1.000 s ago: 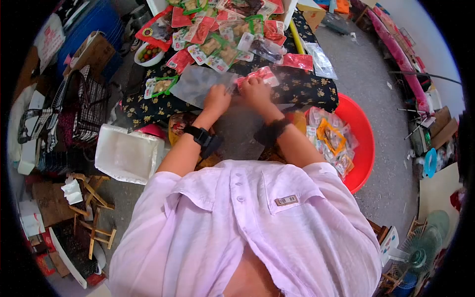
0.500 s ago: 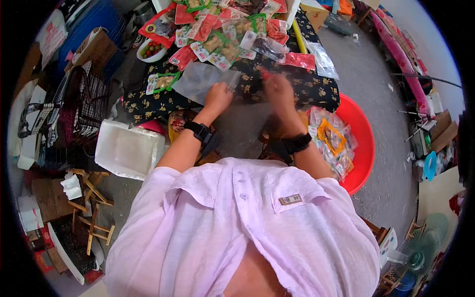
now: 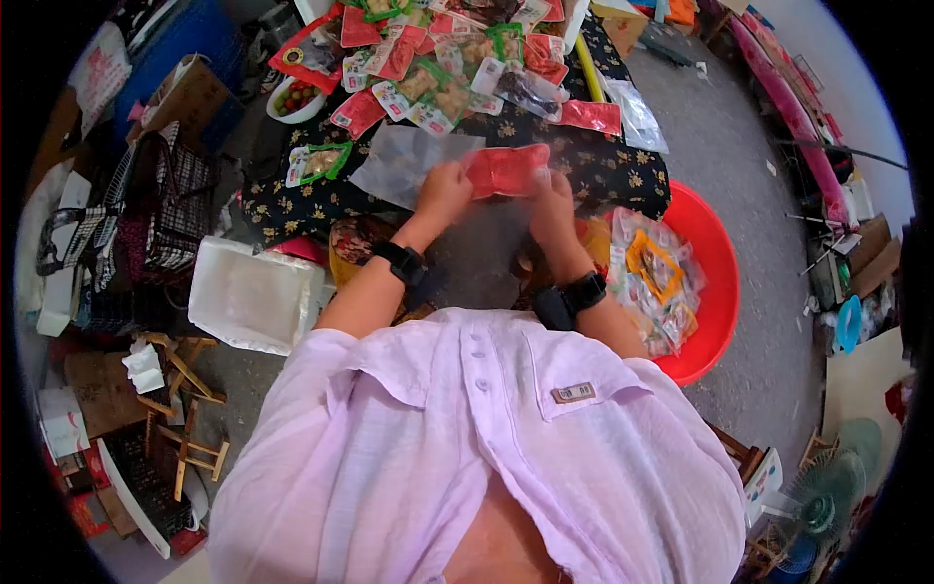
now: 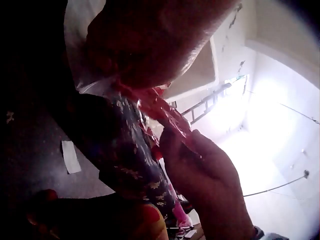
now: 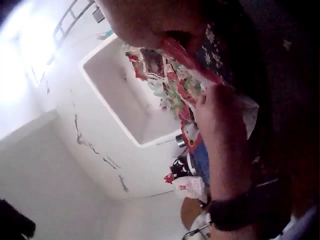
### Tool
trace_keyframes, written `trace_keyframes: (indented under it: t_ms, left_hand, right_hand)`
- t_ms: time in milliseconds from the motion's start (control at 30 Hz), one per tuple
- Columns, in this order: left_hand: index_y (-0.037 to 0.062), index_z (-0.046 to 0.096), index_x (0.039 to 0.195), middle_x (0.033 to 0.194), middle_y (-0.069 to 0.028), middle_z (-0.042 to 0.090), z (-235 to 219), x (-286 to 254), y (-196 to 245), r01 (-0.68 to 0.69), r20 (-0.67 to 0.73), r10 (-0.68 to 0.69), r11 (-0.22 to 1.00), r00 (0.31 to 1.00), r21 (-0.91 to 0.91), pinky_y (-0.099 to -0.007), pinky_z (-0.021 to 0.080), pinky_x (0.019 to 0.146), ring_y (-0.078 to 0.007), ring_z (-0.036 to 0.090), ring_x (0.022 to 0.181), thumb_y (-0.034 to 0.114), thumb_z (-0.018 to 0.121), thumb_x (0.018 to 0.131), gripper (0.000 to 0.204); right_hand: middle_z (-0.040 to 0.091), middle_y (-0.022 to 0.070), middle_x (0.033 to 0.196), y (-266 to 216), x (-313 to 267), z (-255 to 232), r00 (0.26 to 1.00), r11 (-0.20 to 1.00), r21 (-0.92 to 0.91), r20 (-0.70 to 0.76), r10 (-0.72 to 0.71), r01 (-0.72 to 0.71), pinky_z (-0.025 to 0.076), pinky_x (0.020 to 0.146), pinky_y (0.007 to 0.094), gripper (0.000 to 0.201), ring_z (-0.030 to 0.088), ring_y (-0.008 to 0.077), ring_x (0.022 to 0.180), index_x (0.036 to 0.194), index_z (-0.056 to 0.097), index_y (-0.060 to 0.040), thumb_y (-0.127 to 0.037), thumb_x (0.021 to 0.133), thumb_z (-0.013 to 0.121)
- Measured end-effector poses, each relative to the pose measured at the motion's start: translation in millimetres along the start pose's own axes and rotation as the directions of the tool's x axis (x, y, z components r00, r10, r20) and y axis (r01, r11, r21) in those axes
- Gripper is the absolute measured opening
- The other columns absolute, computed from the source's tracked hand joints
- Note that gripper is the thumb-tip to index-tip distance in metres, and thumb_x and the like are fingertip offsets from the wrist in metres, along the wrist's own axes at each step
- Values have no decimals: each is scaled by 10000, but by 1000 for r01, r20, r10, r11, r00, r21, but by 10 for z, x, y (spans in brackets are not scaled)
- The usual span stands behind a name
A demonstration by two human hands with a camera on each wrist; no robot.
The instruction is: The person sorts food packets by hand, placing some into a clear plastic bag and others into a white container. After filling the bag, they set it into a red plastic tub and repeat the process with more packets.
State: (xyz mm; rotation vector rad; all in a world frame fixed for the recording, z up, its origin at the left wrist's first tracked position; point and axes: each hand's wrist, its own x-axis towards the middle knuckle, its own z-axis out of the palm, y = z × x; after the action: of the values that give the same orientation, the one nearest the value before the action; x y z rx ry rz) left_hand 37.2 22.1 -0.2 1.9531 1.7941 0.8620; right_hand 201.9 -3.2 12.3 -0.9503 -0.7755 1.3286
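Observation:
In the head view a red packet (image 3: 508,170) is stretched between the two hands above the dark flowered cloth (image 3: 623,183). The left hand (image 3: 445,194) pinches its left end and also holds the edge of a clear plastic bag (image 3: 399,164), which spreads out to the left. At the packet's right end, the right hand (image 3: 553,209) grips it with thumb and fingers. The left wrist view shows the red packet (image 4: 167,114) between both hands; the right wrist view shows the packet (image 5: 187,60) edge-on, its held ends partly hidden by fingers.
Red and green packets (image 3: 428,92) lie piled at the cloth's far side, near a white bowl (image 3: 295,100) of small fruits. One green-edged packet (image 3: 319,164) lies left of the bag. A red basin (image 3: 718,292) with packets stands at the right, a white foam box (image 3: 251,297) at the left.
The right hand first lifted away from the cloth with something red, then came back toward the left hand. The red packet is now held up between both hands; the left hand has shifted slightly right.

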Motion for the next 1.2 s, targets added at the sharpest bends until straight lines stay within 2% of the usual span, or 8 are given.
trace_keyframes:
  t_ms: [167, 300, 800, 867, 933, 1000, 1100, 1200]
  left_hand:
    - [9, 480, 673, 739, -162, 497, 31, -10, 36, -157, -95, 161, 986, 982, 50, -411, 383, 644, -336, 468, 763, 132, 464, 697, 126]
    - [0, 510, 691, 798, -175, 511, -3, -39, 57, -179, -69, 185, 980, 980, 86, -424, 400, 673, -353, 490, 780, 99, 414, 699, 139]
    - [5, 479, 708, 797, -160, 489, -81, -136, 50, -178, 13, 178, 983, 984, 51, -411, 386, 663, -348, 466, 781, 113, 458, 697, 111]
    - [-4, 452, 698, 778, -161, 473, -86, -122, -11, -208, -14, 208, 978, 978, 28, -408, 372, 654, -349, 451, 770, 104, 434, 705, 110]
    - [-8, 443, 700, 775, -163, 469, -57, -121, -89, -286, -52, 286, 958, 957, 17, -406, 370, 652, -349, 450, 770, 103, 436, 708, 112]
    - [-11, 445, 709, 780, -162, 470, -49, -114, -122, -282, -20, 282, 959, 959, 4, -402, 371, 656, -347, 449, 779, 100, 438, 711, 111]
    - [-10, 455, 729, 791, -164, 471, -41, -88, -139, -284, -25, 283, 959, 959, -23, -403, 369, 667, -348, 447, 795, 99, 441, 716, 110]
    - [-8, 464, 751, 808, -169, 473, -57, -42, -106, -289, -81, 287, 957, 954, -6, -408, 366, 679, -349, 446, 811, 102, 444, 719, 116]
  right_hand:
    - [535, 73, 810, 366, 172, -8, 912, 875, -285, 245, -329, 392, 441, 582, 288, 186, 529, 171, 680, 895, 478, 2, -154, 795, 468]
    - [536, 72, 785, 313, 142, 109, 932, 956, 44, 240, 272, -290, 442, 552, 284, 185, 524, 165, 622, 879, 490, -4, -160, 783, 464]
    - [522, 34, 692, 468, 182, 270, 901, 931, -86, 233, 365, -355, 406, 478, 218, 88, 499, 113, 566, 788, 523, -24, -100, 760, 487]
    - [530, 40, 702, 570, 252, 180, 867, 909, -325, 493, -74, 263, 400, 476, 228, 95, 505, 118, 569, 804, 528, -18, -77, 746, 481]
    - [537, 46, 709, 463, 207, 248, 850, 894, -371, 527, -20, 251, 398, 479, 234, 103, 510, 117, 579, 807, 533, -13, -63, 732, 483]
    - [542, 51, 711, 305, 145, 375, 820, 876, -260, 318, 476, -407, 398, 489, 235, 104, 516, 113, 595, 799, 538, -11, -57, 717, 493]
    - [508, 37, 668, 148, 156, 455, 837, 776, -593, 296, 459, -216, 396, 446, 237, 95, 484, 119, 549, 802, 526, -26, -68, 747, 460]
    - [512, 44, 639, 534, 308, 476, 882, 934, -207, 320, 347, -292, 398, 433, 245, 93, 482, 128, 509, 789, 520, -11, -73, 743, 468]
